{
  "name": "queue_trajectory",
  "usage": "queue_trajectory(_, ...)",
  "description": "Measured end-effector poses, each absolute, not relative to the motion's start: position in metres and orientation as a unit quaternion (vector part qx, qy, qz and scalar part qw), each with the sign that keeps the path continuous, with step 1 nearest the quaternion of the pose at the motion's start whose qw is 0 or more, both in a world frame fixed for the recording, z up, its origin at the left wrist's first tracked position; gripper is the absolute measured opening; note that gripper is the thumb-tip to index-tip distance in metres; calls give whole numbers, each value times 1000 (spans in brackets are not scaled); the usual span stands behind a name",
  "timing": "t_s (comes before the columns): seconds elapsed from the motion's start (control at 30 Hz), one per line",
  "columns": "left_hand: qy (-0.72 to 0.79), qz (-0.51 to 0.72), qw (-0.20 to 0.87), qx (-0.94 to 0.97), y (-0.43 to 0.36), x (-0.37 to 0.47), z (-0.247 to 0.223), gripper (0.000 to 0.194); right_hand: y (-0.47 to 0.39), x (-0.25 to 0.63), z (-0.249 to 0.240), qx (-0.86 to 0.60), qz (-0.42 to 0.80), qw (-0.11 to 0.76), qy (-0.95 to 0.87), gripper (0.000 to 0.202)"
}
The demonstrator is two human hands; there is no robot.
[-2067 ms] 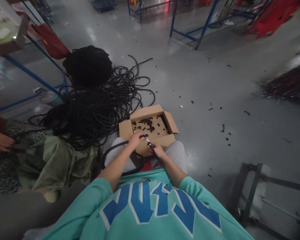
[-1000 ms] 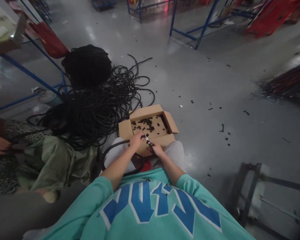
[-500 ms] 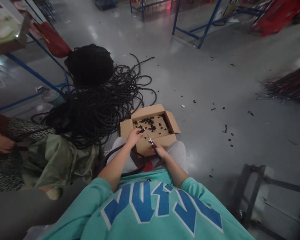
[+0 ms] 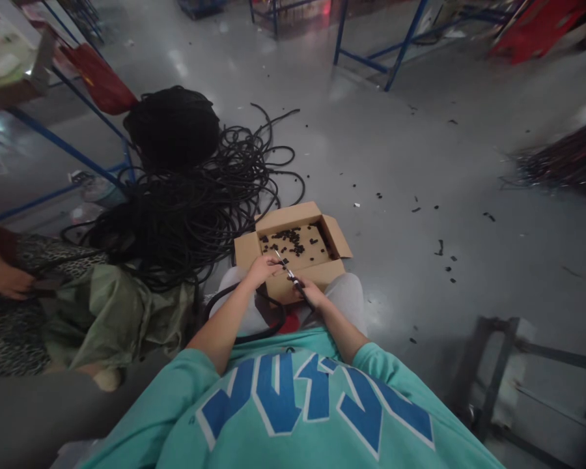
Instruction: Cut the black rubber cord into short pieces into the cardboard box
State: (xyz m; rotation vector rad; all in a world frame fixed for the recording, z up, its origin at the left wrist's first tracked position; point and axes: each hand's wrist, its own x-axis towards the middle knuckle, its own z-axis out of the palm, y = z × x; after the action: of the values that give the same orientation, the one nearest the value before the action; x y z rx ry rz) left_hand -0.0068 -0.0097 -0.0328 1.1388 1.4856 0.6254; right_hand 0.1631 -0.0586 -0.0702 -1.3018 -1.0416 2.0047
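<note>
My left hand (image 4: 262, 270) is closed on the end of a black cable (image 4: 219, 296), which loops back past my left knee and across my lap. My right hand (image 4: 312, 293) grips the black handles of scissors (image 4: 290, 273). Their metal blades point up and left, close to my left fingertips and the cable end. Both hands are over the near side of an open cardboard box (image 4: 305, 285) between my knees. Many small black pieces (image 4: 297, 249) lie scattered on the bottom of the box. My fingers partly hide the cable end.
Tangled black cable (image 4: 176, 215) and a large black bundle (image 4: 173, 127) lie on the floor to the left. Another person's hand (image 4: 12, 281) is at far left. Black scraps (image 4: 440, 247) dot the floor. A metal frame (image 4: 498, 378) stands at lower right.
The scissors' blades have shifted slightly left and look closer together. My left hand has barely moved. The view has tilted a little.
</note>
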Motion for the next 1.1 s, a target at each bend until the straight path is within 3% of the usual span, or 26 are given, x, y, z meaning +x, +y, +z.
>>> queue_trajectory(0.2,637,261,519,507,-6,-9,-39,23,-60,164,-67,-495,719,267,-408,49)
queue_trajectory(0.73,624,190,395,647,-6,-9,-36,9,-61,161,-65,-479,762,242,-361,57)
queue_trajectory(1.1,660,134,307,672,-10,-4,-34,12,-61,156,-71,-540,711,243,-380,44)
